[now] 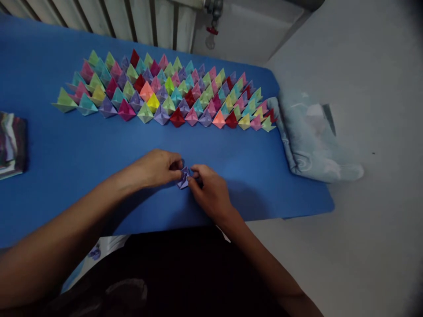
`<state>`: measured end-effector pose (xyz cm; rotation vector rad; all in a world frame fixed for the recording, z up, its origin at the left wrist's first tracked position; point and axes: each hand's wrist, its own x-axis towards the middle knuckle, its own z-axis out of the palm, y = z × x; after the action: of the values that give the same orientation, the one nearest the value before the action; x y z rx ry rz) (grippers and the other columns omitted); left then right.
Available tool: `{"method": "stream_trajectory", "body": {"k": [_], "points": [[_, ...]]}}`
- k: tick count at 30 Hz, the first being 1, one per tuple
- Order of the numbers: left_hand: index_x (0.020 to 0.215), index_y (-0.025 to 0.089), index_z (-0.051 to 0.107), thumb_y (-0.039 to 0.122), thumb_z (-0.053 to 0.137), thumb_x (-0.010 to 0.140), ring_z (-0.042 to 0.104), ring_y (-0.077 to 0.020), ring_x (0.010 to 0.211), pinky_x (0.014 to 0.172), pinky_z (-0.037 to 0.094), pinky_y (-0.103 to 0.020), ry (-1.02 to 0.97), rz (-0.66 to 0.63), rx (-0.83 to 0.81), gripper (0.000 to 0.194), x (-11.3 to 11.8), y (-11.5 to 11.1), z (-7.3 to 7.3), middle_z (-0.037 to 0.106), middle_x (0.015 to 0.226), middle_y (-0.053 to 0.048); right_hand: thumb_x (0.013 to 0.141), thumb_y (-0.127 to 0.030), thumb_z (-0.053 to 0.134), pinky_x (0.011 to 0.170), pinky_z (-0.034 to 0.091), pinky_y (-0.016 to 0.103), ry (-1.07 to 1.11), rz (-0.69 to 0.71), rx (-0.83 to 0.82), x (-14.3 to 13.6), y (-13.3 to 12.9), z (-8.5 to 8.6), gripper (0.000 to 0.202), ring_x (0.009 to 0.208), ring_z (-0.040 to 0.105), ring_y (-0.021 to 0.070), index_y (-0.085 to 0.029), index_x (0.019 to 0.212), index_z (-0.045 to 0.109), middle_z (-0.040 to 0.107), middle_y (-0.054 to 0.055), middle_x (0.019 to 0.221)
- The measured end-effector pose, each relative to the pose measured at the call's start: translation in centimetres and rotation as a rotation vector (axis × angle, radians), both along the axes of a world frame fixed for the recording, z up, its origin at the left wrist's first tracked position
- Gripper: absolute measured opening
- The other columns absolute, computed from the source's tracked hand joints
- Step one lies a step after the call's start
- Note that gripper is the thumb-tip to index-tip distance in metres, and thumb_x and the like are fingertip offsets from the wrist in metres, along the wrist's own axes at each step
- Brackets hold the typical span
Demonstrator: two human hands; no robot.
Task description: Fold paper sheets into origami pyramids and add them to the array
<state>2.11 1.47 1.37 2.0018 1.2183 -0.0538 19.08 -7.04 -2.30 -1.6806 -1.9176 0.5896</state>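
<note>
A small purple folded paper [183, 178] is held between my two hands, low over the blue table near its front edge. My left hand [164, 167] pinches its left side with thumb and fingertips. On the right side, my right hand [210, 189] grips it the same way, thumb in front. Beyond my hands, several folded paper boats [161, 115] in red, pink, green, yellow, blue and purple stand in close rows across the table.
The blue table [82, 154] has a folded light-blue cloth [307, 145] at its right end. At the far left lies a dark patterned bundle [12, 143]. A radiator [115, 22] and a red-handled valve [212, 31] are behind the table.
</note>
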Motion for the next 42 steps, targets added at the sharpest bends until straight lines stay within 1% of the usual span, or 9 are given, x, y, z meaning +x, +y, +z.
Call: {"method": "stream_trajectory", "body": {"k": [4, 10, 15, 21, 30, 33, 36, 39, 42], "points": [[0.085, 0.019, 0.066, 0.027, 0.058, 0.079, 0.06, -0.0171, 0.066, 0.062, 0.037, -0.027, 0.027, 0.012, 0.004, 0.013, 0.4, 0.0, -0.4, 0.067, 0.071, 0.0, 0.091, -0.02, 0.056, 0.077, 0.048, 0.031, 0.015, 0.005, -0.03, 0.0, 0.9, 0.0, 0.019, 0.086, 0.064, 0.0191, -0.021, 0.108, 0.064, 0.071, 0.005, 0.094], [0.081, 0.02, 0.064, 0.03, 0.063, 0.079, 0.057, -0.0154, 0.063, 0.059, 0.034, -0.027, 0.102, -0.004, 0.023, 0.01, 0.8, 0.3, -0.8, 0.064, 0.068, 0.001, 0.091, -0.02, 0.055, 0.078, 0.048, 0.031, 0.031, -0.009, -0.023, 0.3, 0.8, -0.4, 0.02, 0.087, 0.064, 0.0191, -0.019, 0.109, 0.064, 0.07, 0.007, 0.099], [0.079, 0.021, 0.063, 0.033, 0.065, 0.078, 0.058, -0.0156, 0.066, 0.056, 0.032, -0.026, 0.272, -0.064, 0.018, 0.012, 1.9, 1.1, 0.5, 0.064, 0.069, 0.002, 0.089, -0.019, 0.056, 0.078, 0.047, 0.031, 0.027, -0.01, -0.058, 0.5, 1.1, 0.1, 0.021, 0.09, 0.064, 0.0191, -0.019, 0.109, 0.063, 0.069, 0.007, 0.101], [0.084, 0.022, 0.066, 0.034, 0.065, 0.074, 0.061, -0.0179, 0.071, 0.056, 0.035, -0.026, 0.435, -0.111, -0.052, 0.015, 3.2, 1.8, 1.9, 0.066, 0.074, 0.0, 0.086, -0.019, 0.058, 0.072, 0.044, 0.028, -0.003, 0.015, -0.195, 0.7, 2.2, 1.2, 0.021, 0.083, 0.062, 0.0168, -0.02, 0.107, 0.063, 0.068, 0.005, 0.099], [0.09, 0.022, 0.069, 0.033, 0.063, 0.076, 0.062, -0.0196, 0.073, 0.059, 0.038, -0.027, 0.489, -0.117, -0.077, 0.019, 3.7, 1.9, 1.8, 0.066, 0.075, -0.001, 0.088, -0.023, 0.054, 0.066, 0.039, 0.029, -0.139, 0.052, -0.258, 0.5, 3.0, 2.2, 0.027, 0.084, 0.061, 0.0183, -0.022, 0.113, 0.062, 0.068, 0.004, 0.104], [0.089, 0.021, 0.069, 0.032, 0.064, 0.074, 0.061, -0.0212, 0.07, 0.059, 0.038, -0.029, 0.436, -0.093, -0.095, 0.019, 3.3, 2.2, 1.3, 0.065, 0.072, -0.002, 0.087, -0.022, 0.055, 0.064, 0.039, 0.029, -0.147, 0.068, -0.26, 0.4, 3.3, 2.3, 0.027, 0.081, 0.061, 0.0184, -0.022, 0.113, 0.062, 0.068, 0.005, 0.103], [0.081, 0.021, 0.067, 0.031, 0.063, 0.076, 0.058, -0.0192, 0.062, 0.057, 0.036, -0.028, 0.37, -0.105, -0.166, 0.012, 2.9, 2.5, 0.8, 0.062, 0.063, 0.0, 0.087, -0.023, 0.056, 0.064, 0.04, 0.029, -0.143, 0.071, -0.246, 0.5, 3.3, 2.3, 0.026, 0.08, 0.061, 0.0192, -0.021, 0.113, 0.062, 0.068, 0.006, 0.101], [0.076, 0.021, 0.065, 0.03, 0.063, 0.076, 0.056, -0.0178, 0.061, 0.055, 0.032, -0.028, 0.388, -0.135, -0.096, 0.009, 3.1, 2.5, 0.8, 0.062, 0.063, -0.001, 0.088, -0.023, 0.055, 0.064, 0.04, 0.029, -0.158, 0.075, -0.257, 0.4, 3.3, 2.4, 0.025, 0.081, 0.061, 0.02, -0.021, 0.112, 0.062, 0.068, 0.006, 0.101], [0.077, 0.021, 0.065, 0.03, 0.065, 0.075, 0.056, -0.0176, 0.063, 0.055, 0.031, -0.028, 0.424, -0.12, -0.025, 0.01, 3.4, 2.3, 1.1, 0.062, 0.065, -0.001, 0.089, -0.023, 0.055, 0.064, 0.04, 0.03, -0.172, 0.086, -0.267, 0.4, 3.3, 2.6, 0.025, 0.083, 0.062, 0.0206, -0.021, 0.113, 0.062, 0.068, 0.006, 0.103]]}}
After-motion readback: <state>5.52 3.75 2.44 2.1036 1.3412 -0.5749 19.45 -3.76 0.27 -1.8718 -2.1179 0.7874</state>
